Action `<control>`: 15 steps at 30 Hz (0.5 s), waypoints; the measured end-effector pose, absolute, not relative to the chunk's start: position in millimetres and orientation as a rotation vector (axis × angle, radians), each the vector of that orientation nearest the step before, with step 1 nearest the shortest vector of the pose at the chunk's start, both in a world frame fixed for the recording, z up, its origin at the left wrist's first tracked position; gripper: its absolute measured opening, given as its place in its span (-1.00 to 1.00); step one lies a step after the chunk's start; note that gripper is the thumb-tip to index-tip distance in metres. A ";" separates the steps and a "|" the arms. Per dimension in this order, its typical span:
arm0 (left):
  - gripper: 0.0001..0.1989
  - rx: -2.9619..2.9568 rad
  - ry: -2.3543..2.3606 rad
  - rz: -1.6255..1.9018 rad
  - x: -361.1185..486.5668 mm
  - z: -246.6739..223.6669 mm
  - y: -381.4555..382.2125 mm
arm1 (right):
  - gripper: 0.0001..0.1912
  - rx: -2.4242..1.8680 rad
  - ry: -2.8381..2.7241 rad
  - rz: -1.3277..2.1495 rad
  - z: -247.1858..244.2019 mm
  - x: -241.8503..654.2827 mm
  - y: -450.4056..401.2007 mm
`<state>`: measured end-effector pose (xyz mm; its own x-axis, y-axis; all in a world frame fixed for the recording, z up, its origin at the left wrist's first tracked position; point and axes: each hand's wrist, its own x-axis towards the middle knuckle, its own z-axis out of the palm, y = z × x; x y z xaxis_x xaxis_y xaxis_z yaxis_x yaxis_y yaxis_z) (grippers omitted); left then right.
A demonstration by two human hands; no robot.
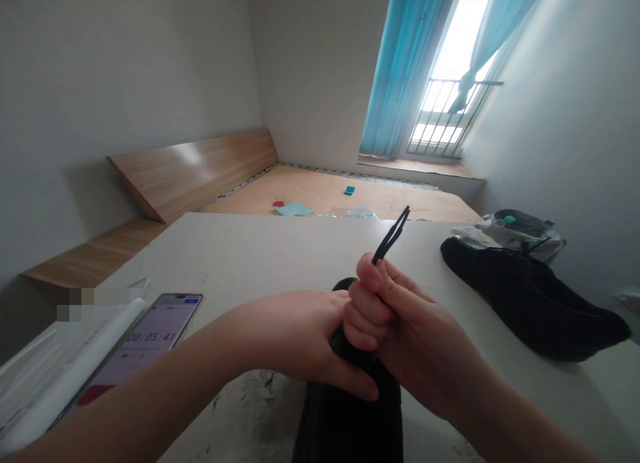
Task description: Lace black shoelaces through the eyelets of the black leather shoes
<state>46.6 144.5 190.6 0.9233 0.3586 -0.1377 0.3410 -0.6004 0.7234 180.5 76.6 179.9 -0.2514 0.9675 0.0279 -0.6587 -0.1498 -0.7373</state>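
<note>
A black shoe (353, 423) stands on the white table (240, 250), its toe pointing away from me. My left hand (310, 336) is wrapped over the shoe's upper, with the thumb along its near side. Above the shoe, my right hand (405, 323) is closed in a fist around black shoelaces (393, 235), whose ends stick up past the thumb and forefinger. The two hands touch, and they hide the front of the shoe and the lower part of the laces.
Another black shoe (530, 296) lies at the right, before a clear plastic bag (525, 226). A phone (150, 336) showing a timer and white plastic packaging (75, 363) are at the left. Beyond the table is a bed (320, 186) with small items on it.
</note>
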 end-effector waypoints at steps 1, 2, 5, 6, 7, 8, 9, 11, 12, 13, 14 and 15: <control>-0.76 2.269 0.531 0.029 46.7 190.8 143.2 | -0.77 -0.566 -0.754 1.683 180.9 179.3 78.1; -0.74 2.287 0.558 0.023 46.6 191.0 142.0 | -0.77 -0.575 -0.744 1.671 182.1 177.6 79.5; -0.72 2.359 0.595 0.008 44.9 189.7 139.2 | -0.75 -0.589 -0.724 1.638 185.9 171.1 83.3; -0.70 2.370 0.603 0.012 44.2 188.4 138.8 | -0.74 -0.588 -0.726 1.631 187.3 168.9 84.3; -0.69 2.373 0.610 0.020 43.5 186.8 138.9 | -0.74 -0.584 -0.734 1.625 188.7 166.7 85.2; -0.67 2.373 0.618 0.033 42.9 184.9 139.5 | -0.74 -0.584 -0.746 1.618 190.1 164.7 86.2; -0.66 2.376 0.621 0.044 42.2 182.9 140.8 | -0.73 -0.585 -0.761 1.611 191.5 162.9 87.4; -0.66 2.391 0.618 0.069 41.0 179.9 145.0 | -0.73 -0.602 -0.791 1.595 193.6 160.0 91.3; -0.64 2.395 0.628 0.074 40.4 179.3 147.5 | -0.72 -0.609 -0.811 1.588 194.4 158.8 94.3; -0.60 2.394 0.654 0.065 39.8 179.2 149.9 | -0.72 -0.611 -0.841 1.585 194.9 157.7 97.9; -0.56 2.388 0.701 0.043 39.2 179.6 152.0 | -0.71 -0.603 -0.886 1.585 195.3 157.0 102.1; -0.50 2.376 0.764 0.008 38.6 180.3 153.4 | -0.70 -0.590 -0.947 1.586 195.6 156.5 106.7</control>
